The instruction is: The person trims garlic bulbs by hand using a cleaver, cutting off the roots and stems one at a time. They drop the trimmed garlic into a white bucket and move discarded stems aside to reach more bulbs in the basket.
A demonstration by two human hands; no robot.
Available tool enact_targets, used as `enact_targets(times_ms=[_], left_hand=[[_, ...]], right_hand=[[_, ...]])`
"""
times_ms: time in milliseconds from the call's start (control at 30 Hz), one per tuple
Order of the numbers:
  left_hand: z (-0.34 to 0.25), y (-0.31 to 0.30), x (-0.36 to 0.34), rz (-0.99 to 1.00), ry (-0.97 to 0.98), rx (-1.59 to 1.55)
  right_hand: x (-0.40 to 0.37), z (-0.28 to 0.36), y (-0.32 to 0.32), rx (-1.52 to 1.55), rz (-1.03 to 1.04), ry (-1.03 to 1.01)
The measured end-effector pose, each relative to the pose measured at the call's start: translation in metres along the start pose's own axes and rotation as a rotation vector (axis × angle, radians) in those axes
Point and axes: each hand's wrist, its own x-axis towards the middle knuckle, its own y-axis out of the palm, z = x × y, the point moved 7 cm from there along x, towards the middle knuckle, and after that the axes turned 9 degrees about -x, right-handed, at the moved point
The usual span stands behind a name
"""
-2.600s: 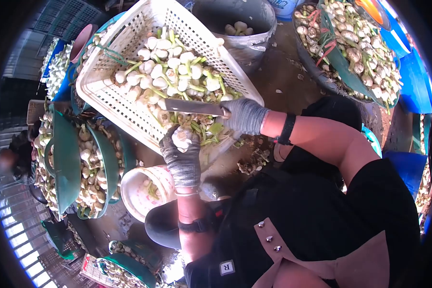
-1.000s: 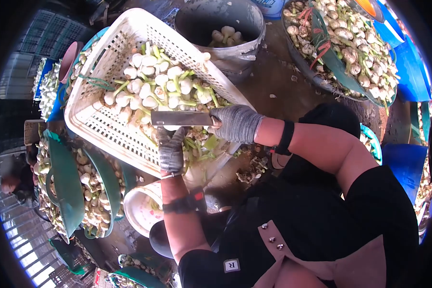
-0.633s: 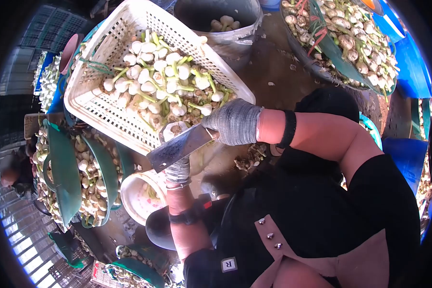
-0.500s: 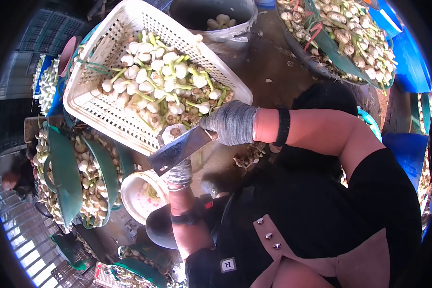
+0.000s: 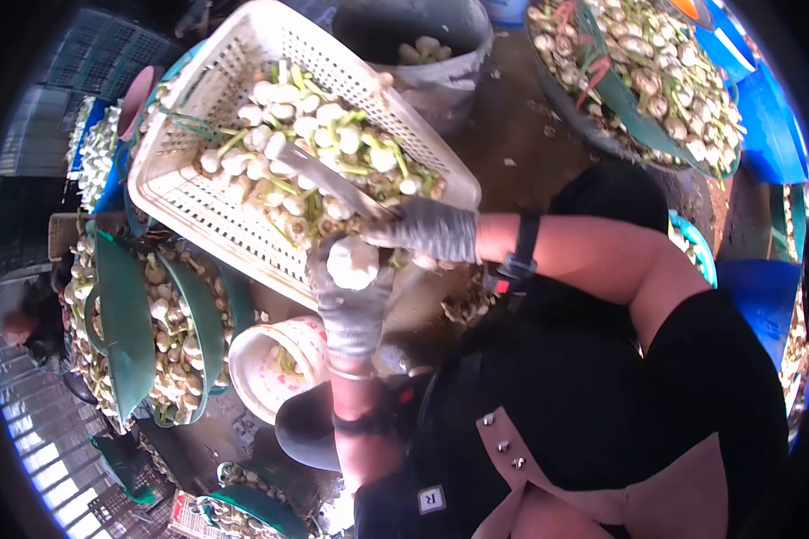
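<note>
My right hand [image 5: 433, 231], in a grey knit glove, grips a knife [image 5: 324, 178] with a broad metal blade. The blade points up and left over the garlic in the white crate. Just below it, my gloved left hand [image 5: 351, 314] holds a garlic bulb [image 5: 352, 263], its pale round side facing up. Both hands are close together at the near edge of the white plastic crate [image 5: 202, 220]. Inside the crate lies a heap of garlic bulbs [image 5: 310, 135] with green stem stubs.
A dark bucket [image 5: 445, 85] with a few bulbs stands beyond the crate. A white bucket [image 5: 247, 359] is below my left hand. Green tubs [image 5: 121, 323] of garlic stand at left, and a large garlic-filled tub [image 5: 593, 135] at upper right. Another person [image 5: 27, 328] is at far left.
The knife has swung up and away from my left hand, over the crate. My left hand has turned, bringing the garlic bulb into full view lower and to the right.
</note>
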Motion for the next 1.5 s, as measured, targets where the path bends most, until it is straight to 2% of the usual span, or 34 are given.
enact_targets(times_ms=[67, 100, 133, 167, 200, 233, 267, 300, 333, 400, 433, 467, 533, 567, 600, 667, 733, 767, 800, 833, 867, 900, 933, 1000, 1033, 1067, 1100, 1133, 1267, 1300, 1333, 1400, 1467, 1500], left_hand=[[-0.025, 0.016, 0.005, -0.427, 0.452, 0.381], [0.002, 0.016, 0.01, -0.21, 0.144, -0.214], [0.024, 0.026, 0.0, 0.041, -0.179, -0.791], [0.046, 0.027, -0.007, 0.071, -0.378, -0.738], [0.036, 0.028, -0.008, 0.067, -0.382, -0.738], [0.014, 0.032, -0.008, 0.08, -0.382, -0.921], [0.001, 0.034, -0.008, 0.089, -0.379, -1.101], [0.04, 0.036, -0.013, 0.186, -0.627, -1.105], [0.032, 0.032, -0.006, 0.319, -0.252, -0.698], [0.039, 0.023, -0.006, 0.28, -0.116, -0.036], [0.107, 0.022, -0.017, 0.17, 0.075, 0.19], [0.108, 0.019, -0.026, 0.179, 0.346, 0.784], [0.095, -0.013, -0.02, 0.196, -0.166, 0.403], [0.08, -0.036, -0.028, 0.147, 0.058, 0.711], [0.066, -0.061, -0.038, 0.093, 0.295, 1.012], [0.051, -0.13, -0.025, 0.254, -0.383, 1.564], [-0.007, -0.179, -0.042, -0.581, -0.382, 1.311], [-0.008, -0.176, -0.039, -0.583, -0.386, 1.31], [-0.013, -0.161, -0.028, -0.534, -0.179, 1.061], [-0.02, -0.144, -0.016, -0.475, 0.024, 0.808], [-0.005, -0.115, -0.003, -0.356, 0.054, 0.533], [0.044, -0.094, 0.013, -0.131, 0.151, 0.658], [0.026, -0.055, 0.033, -0.072, -0.009, 0.494], [0.077, -0.008, 0.066, -0.027, -0.028, 0.479], [0.109, 0.009, 0.078, 0.022, -0.215, 0.403], [0.098, 0.021, 0.083, 0.046, -0.226, 0.501], [0.136, 0.035, 0.095, 0.037, -0.23, 0.579], [0.183, 0.049, 0.105, 0.028, -0.234, 0.657], [0.222, 0.06, 0.119, 0.082, -0.332, 0.664], [0.223, 0.056, 0.119, 0.061, -0.358, 0.51], [0.223, 0.051, 0.114, 0.031, -0.383, 0.277], [0.218, 0.043, 0.098, -0.045, -0.455, -0.338], [0.203, 0.037, 0.078, -0.078, -0.528, -0.829], [0.197, 0.034, 0.067, -0.077, -0.542, -0.971]], right_hand=[[-0.008, 0.013, 0.008, 0.005, 0.034, -0.011], [-0.004, 0.024, 0.004, -0.019, 0.065, -0.055], [0.009, 0.025, 0.002, -0.043, -0.035, -0.248], [-0.004, 0.042, -0.003, -0.712, -0.349, -0.738], [-0.033, 0.057, 0.017, -1.396, -0.667, -1.208], [-0.041, 0.067, 0.017, -1.395, -0.658, -1.215], [-0.028, 0.069, 0.006, -1.024, -0.358, -0.887], [-0.016, 0.057, 0.005, -0.651, -0.075, -0.552], [-0.015, 0.051, 0.003, -0.654, -0.069, -0.558], [-0.012, 0.033, 0.0, -0.809, -0.044, -0.683], [-0.01, 0.029, -0.002, -0.731, 0.007, -0.683], [-0.01, 0.031, -0.004, -0.732, 0.007, -0.686], [-0.005, 0.016, -0.009, -1.007, 0.035, -0.439], [0.01, -0.007, -0.017, -0.982, 0.008, -0.383], [0.008, -0.003, -0.021, -0.978, 0.005, -0.38], [0.004, -0.001, -0.035, -0.977, -0.024, -0.232], [0.022, -0.027, -0.04, -0.96, -0.081, -0.159], [0.026, -0.025, -0.041, -0.798, -0.157, -0.143], [0.03, -0.022, -0.042, -0.635, -0.232, -0.131], [0.021, 0.001, -0.036, -0.645, -0.228, -0.222], [0.021, 0.006, -0.032, -0.643, -0.232, -0.224], [0.022, 0.013, -0.031, -0.605, -0.248, -0.252], [0.023, 0.02, -0.031, -0.572, -0.265, -0.282], [0.02, 0.036, -0.033, -0.592, -0.262, -0.242], [0.032, 0.017, -0.038, -0.547, -0.23, -0.134], [0.044, -0.006, -0.042, -0.498, -0.198, -0.025], [0.051, -0.015, -0.046, -0.501, -0.206, -0.025], [0.055, -0.022, -0.051, -0.483, -0.221, -0.051], [0.057, -0.035, -0.062, -0.411, -0.274, -0.159], [0.052, -0.029, -0.062, -0.685, -0.3, -0.177], [0.048, -0.019, -0.063, -0.678, -0.3, -0.171], [0.048, -0.011, -0.058, -1.026, -0.142, 0.019], [0.043, 0.002, -0.056, -1.068, -0.106, -0.006], [0.043, 0.004, -0.052, -1.118, -0.076, -0.029]])
